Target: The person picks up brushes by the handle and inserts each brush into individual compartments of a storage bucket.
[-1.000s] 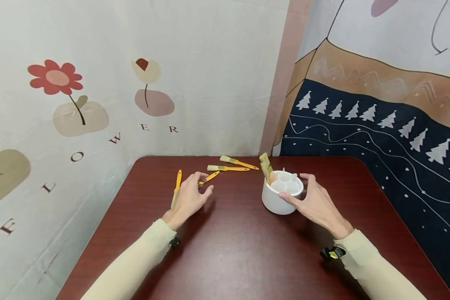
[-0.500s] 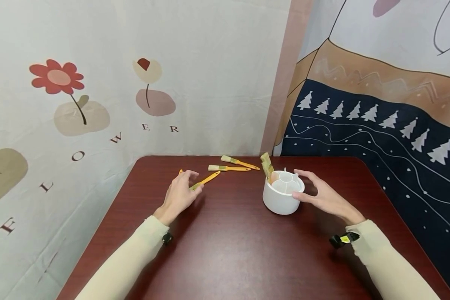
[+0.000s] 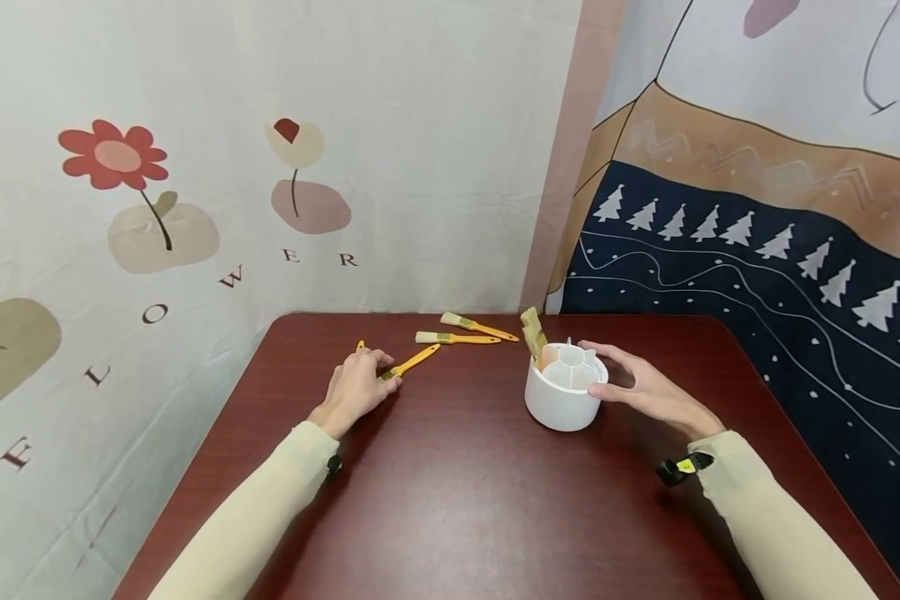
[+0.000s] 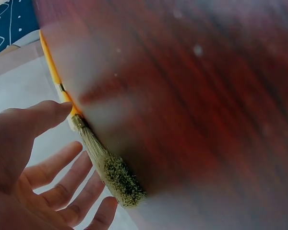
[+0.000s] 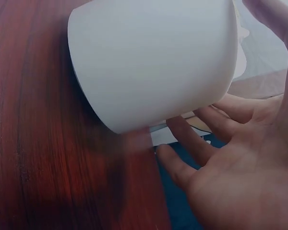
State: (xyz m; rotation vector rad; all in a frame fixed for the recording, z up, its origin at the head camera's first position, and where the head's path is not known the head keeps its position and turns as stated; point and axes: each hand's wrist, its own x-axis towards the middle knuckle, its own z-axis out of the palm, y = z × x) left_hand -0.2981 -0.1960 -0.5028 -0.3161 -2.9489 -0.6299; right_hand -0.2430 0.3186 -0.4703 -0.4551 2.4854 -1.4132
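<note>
My left hand (image 3: 352,388) is low over a paintbrush (image 3: 412,364) with a yellow handle. In the left wrist view its bristles (image 4: 117,179) point toward the camera; the thumb meets the handle while the fingers stay spread along the far side. Another yellow handle end (image 3: 360,345) shows behind this hand, its rest hidden. My right hand (image 3: 652,392) holds the right side of a round white divided pot (image 3: 562,410), thumb at the near rim and fingers round the back. Brushes stand bristles up (image 3: 533,332) in the pot's left part.
Two more yellow-handled paintbrushes, a nearer one (image 3: 457,338) and a farther one (image 3: 478,326), lie by the back edge of the dark red table (image 3: 450,500). Printed cloths, one with flowers (image 3: 420,167) and one with trees (image 3: 720,250), hang behind and at the right.
My left hand has moved left and down onto the paintbrush, its fingers drawing nearer together. My right hand has shifted its hold to the pot's right side; the pot has hardly moved.
</note>
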